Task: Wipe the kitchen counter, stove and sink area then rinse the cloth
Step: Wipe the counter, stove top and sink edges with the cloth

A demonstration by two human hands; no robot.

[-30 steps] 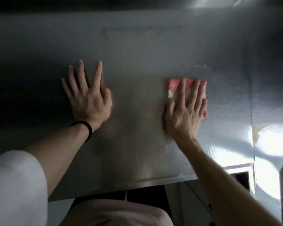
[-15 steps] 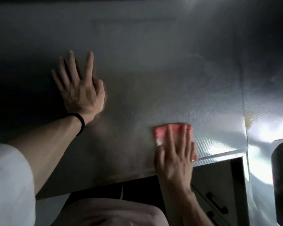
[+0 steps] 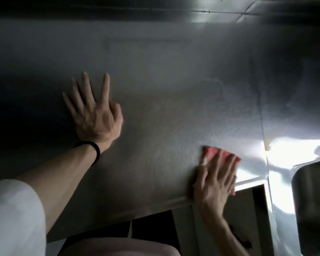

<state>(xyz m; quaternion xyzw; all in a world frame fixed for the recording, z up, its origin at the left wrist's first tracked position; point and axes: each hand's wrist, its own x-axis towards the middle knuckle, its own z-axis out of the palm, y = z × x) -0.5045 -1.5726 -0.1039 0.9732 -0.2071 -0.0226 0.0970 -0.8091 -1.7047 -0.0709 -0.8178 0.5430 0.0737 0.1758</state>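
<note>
Pink-red folded cloth (image 3: 213, 153) lies flat on the near right part of the silver-grey, finely textured counter (image 3: 164, 117), close to the near edge. The right hand (image 3: 213, 183) presses down on it, palm down. Its grip is open: the fingers (image 3: 221, 163) lie straight and slightly spread over the cloth, not curled round it. The far left corner and the right margin of the cloth show beyond the fingertips. A thin ring (image 3: 229, 191) sits on one finger of this hand, and the wrist reaches out past the counter's near edge.

Well to the left and farther back, the left hand (image 3: 94, 115) rests palm down on the bare counter, apart from the cloth. Its grip is open too and holds nothing, with three long fingers straight and fanned; the digits on its right side are blurred and look bent. A black band (image 3: 95, 151) circles the left wrist, and a white sleeve (image 3: 13, 215) covers the upper arm at the near left corner.

At the right edge of the view a dark steel sink (image 3: 314, 209) is set into the counter, with a bright glare (image 3: 294, 150) on the surface just beyond it. Below the near edge, right of centre, are pale cabinet fronts (image 3: 183, 231) with a dark handle (image 3: 236, 235), too blurred to make out.
</note>
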